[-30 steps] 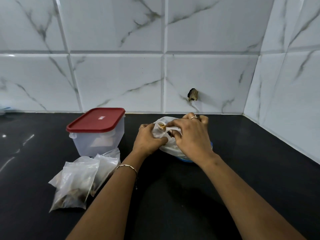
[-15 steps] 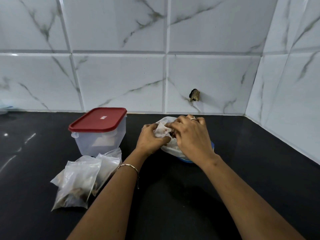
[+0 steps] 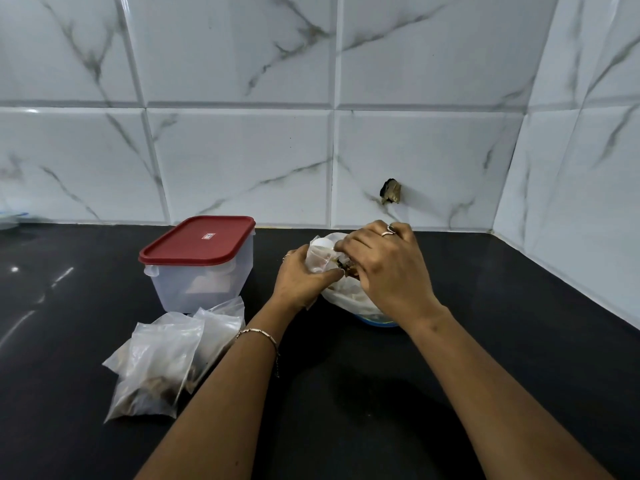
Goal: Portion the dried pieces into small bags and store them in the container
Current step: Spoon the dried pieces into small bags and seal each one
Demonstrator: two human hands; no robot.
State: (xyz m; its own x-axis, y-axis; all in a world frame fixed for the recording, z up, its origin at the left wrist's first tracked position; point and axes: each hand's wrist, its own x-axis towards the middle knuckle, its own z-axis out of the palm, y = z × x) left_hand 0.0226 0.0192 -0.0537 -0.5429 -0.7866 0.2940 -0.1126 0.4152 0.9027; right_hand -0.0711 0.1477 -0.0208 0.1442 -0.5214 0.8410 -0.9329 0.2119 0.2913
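My left hand [image 3: 300, 279] grips a small clear bag [image 3: 319, 257] by its mouth, over a larger white plastic bag [image 3: 348, 299] that lies in a blue dish [image 3: 377, 321]. My right hand [image 3: 384, 268] pinches brown dried pieces [image 3: 344, 268] at the small bag's opening. A clear container [image 3: 204, 275] with a red lid [image 3: 197, 240] stands shut to the left. In front of it lie filled small bags [image 3: 156, 368] of dried pieces on the black counter.
The black counter [image 3: 346, 393] runs to a white marble-tiled wall behind and on the right. A hole with a brown stub [image 3: 390, 191] shows in the back wall. Something pale and blurred sits at the far left edge [image 3: 10, 220].
My right hand has shifted slightly down and its fingers have closed in at the small bag's mouth. The left hand keeps its hold on the bag. The container and filled bags stay put.
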